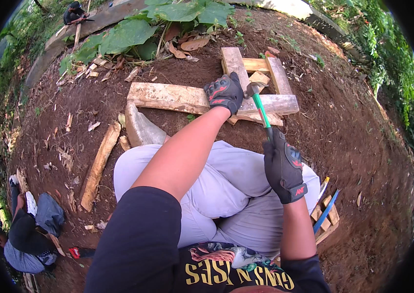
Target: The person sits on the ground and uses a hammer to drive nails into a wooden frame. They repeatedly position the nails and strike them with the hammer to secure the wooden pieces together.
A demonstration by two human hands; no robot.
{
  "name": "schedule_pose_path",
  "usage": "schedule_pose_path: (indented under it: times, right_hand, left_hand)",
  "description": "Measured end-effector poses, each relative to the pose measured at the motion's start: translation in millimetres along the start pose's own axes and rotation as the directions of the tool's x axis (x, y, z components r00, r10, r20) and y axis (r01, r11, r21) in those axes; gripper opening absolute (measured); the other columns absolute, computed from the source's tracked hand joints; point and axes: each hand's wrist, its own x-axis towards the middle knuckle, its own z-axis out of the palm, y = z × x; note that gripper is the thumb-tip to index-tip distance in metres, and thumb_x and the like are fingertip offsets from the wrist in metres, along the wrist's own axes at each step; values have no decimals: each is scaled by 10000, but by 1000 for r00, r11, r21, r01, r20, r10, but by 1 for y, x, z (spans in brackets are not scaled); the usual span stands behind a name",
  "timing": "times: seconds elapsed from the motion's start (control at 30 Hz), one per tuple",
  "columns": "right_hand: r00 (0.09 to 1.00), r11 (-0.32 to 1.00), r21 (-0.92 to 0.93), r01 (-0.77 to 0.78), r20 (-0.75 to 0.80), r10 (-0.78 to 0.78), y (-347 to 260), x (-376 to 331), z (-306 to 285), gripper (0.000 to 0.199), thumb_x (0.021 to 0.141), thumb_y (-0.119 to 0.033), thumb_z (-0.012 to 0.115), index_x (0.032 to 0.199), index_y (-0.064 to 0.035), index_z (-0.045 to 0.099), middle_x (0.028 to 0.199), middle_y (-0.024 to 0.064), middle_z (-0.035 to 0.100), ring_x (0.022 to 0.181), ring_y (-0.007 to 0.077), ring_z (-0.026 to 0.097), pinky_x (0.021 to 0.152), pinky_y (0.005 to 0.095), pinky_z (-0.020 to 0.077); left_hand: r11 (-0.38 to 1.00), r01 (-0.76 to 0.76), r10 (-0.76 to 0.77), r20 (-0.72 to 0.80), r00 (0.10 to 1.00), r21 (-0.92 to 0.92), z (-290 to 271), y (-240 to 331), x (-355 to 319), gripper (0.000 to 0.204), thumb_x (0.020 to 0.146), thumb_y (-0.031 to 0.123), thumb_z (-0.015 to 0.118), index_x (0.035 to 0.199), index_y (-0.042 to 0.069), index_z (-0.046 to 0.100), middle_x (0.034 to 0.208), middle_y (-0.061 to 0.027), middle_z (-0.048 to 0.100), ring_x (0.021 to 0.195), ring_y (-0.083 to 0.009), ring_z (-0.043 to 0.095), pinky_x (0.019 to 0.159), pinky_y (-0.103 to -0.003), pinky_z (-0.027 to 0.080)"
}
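Note:
My gloved right hand (284,163) is closed round the handle of a hammer (260,111) with a green shaft. The hammer's head rests at or just above the joint of a frame of nailed-looking wooden boards (279,103) on the soil. My gloved left hand (225,93) grips the frame where a long plank (168,96) meets an upright board (233,63); its fingertips are partly hidden. A small wood block (259,78) sits inside the frame beside the hammer head. Whether a nail is under the hammer cannot be seen.
A rough timber piece (100,166) lies to the left. Wood blocks (333,215) and a blue strip (326,211) are by my right knee. Large-leaved plants (129,36) grow ahead. One person (26,239) sits at lower left, another (74,13) at far left.

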Motion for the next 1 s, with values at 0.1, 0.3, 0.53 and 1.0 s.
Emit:
schedule_pose_path:
  times: [0.1, 0.3, 0.53, 1.0]
  right_hand:
    - [971, 989, 126, 80, -234, -49, -8, 3, -27, 361, 1095, -187, 557, 1413, -37, 640, 996, 211, 741, 829, 394, 734, 739, 497, 558]
    - [839, 969, 205, 139, -544, -5, -19, 19, -24, 326, 1108, -194, 535, 1333, 26, 621, 1037, 273, 702, 921, 431, 720, 788, 528, 555]
    - [976, 990, 114, -82, -193, 103, -18, 8, -50, 285, 1127, -243, 513, 1266, -37, 653, 988, 222, 674, 836, 391, 688, 716, 503, 511]
    - [943, 995, -14, 101, -317, -100, -36, 5, -36, 298, 1071, -154, 560, 1312, 8, 629, 893, 239, 710, 800, 452, 713, 684, 558, 540]
  left_hand:
    - [1000, -1, 1, -4, 1000, -2, 0, -4, -4, 589, 1122, 441, 351, 1096, 52, 793, 1121, -217, 788, 1122, -418, 726, 1064, -539, 466]
    - [1000, -12, 13, -16, 1000, 23, 2, -1, -3, 579, 1123, 435, 354, 1080, 61, 793, 1102, -210, 790, 1122, -418, 726, 1064, -539, 466]
    - [999, -37, 36, 17, 999, 26, -4, -6, 0, 617, 1134, 436, 319, 1125, 19, 774, 1161, -248, 767, 1139, -449, 714, 1038, -540, 507]
    - [1000, -24, 24, -16, 1000, 0, -4, -7, -3, 609, 1130, 433, 334, 1102, 27, 786, 1135, -245, 772, 1127, -434, 723, 1029, -543, 519]
